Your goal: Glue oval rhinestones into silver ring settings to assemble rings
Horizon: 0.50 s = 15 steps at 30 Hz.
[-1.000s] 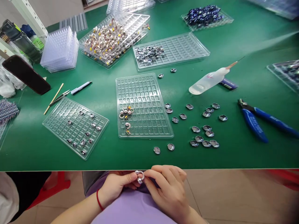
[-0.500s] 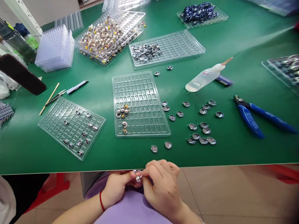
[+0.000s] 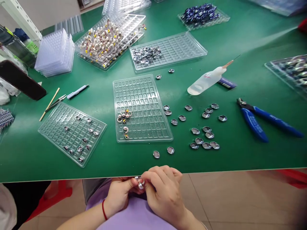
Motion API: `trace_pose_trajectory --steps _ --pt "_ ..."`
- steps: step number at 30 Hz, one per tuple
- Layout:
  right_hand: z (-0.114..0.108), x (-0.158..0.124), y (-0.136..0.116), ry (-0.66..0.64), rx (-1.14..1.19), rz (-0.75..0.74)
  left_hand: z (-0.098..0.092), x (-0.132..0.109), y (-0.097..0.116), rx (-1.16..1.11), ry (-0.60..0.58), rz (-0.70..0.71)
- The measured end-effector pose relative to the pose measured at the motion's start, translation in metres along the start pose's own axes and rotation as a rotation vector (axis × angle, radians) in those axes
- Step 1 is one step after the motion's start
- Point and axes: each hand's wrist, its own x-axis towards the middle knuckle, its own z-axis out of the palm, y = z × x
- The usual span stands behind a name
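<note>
Just below the table's front edge, my left hand is closed, its thumb and fingers pinching a small shiny silver part. From the other side my right hand is closed too, thumb and forefinger pressed on the same part. A pale curved bit shows beside the silver; the fingers cover the remainder. Closest on the tabletop are two loose silver oval pieces. Beyond them, a clear compartment tray carries a few white curved parts with yellow bits.
Several silver oval pieces lie scattered to the right, by blue-handled cutters and a needle-tipped squeeze bottle. At left are a smaller clear tray, a wooden stick and a pen. Filled trays stand further back.
The whole view has shifted slightly, so the table things appear a little further left and lower. Both hands keep their pinch on the silver part, with barely any visible movement.
</note>
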Motion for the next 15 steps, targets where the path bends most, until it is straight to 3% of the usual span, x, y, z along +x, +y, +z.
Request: trace_pose_trajectory --steps 8,15 --pt "-0.0006 0.0016 -0.0024 0.007 0.034 0.016 0.002 0.0017 0.0028 0.011 0.024 -0.007" --pt "-0.0005 0.0008 0.0015 0.017 0.018 -0.039 -0.0036 -0.001 0.0062 0.041 -0.027 -0.038"
